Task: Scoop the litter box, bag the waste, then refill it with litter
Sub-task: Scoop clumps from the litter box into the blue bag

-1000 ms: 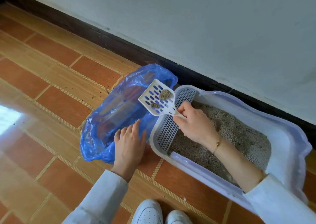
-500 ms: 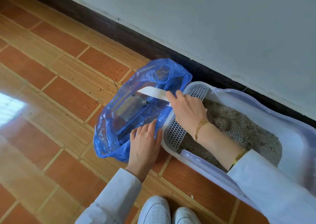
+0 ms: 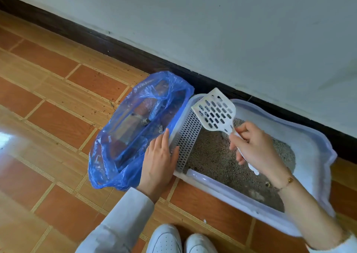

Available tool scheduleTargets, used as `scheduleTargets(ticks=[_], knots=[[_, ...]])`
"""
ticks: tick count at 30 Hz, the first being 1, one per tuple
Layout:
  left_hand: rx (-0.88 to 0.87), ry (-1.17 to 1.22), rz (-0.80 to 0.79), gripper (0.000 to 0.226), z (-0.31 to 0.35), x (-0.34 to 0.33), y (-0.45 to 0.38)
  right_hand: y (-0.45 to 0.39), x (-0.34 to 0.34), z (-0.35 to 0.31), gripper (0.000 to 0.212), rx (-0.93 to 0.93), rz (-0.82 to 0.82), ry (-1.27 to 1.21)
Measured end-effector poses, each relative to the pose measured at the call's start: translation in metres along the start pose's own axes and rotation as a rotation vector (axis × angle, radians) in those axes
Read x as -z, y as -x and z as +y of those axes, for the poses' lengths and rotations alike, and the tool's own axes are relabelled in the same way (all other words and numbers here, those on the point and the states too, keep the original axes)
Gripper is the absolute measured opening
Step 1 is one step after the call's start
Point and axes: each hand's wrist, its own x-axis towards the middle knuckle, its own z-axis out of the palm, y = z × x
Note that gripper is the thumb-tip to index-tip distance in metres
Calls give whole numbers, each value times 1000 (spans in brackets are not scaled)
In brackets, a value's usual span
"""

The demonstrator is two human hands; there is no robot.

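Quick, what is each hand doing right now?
Left hand: open, flat on the blue plastic bag.
Right hand: closed on the empty litter scoop.

The right hand [image 3: 257, 148] covered most of the white slotted plastic scoop's [image 3: 214, 112] handle, so only its tip showed below the palm. That forearm hid a strip of the grey granular litter [image 3: 214, 156] and the near rim of the pale lavender plastic litter box [image 3: 313, 144] beneath it. The left hand [image 3: 158, 162] masked the near edge of the translucent blue plastic bag [image 3: 108, 156]. Small grey clumps [image 3: 145, 121] beyond the left fingertips were too small to identify. Both sleeves and the white shoes [image 3: 166, 240] were cut by the bottom edge.
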Motion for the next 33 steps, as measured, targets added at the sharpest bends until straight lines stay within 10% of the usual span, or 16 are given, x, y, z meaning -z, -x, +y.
scheduleTargets(ticks=[13,28,33], knots=[[-17,-148,-130,79,36,-11,-15,46,46,78,17,-390,-84,125],[-87,-194,-134,59,22,-16,-17,-16,-22,76,14,-354,-100,-252],[-83,-145,-152,59,21,-11,-17,-25,-16,44,6,-147,-45,261]])
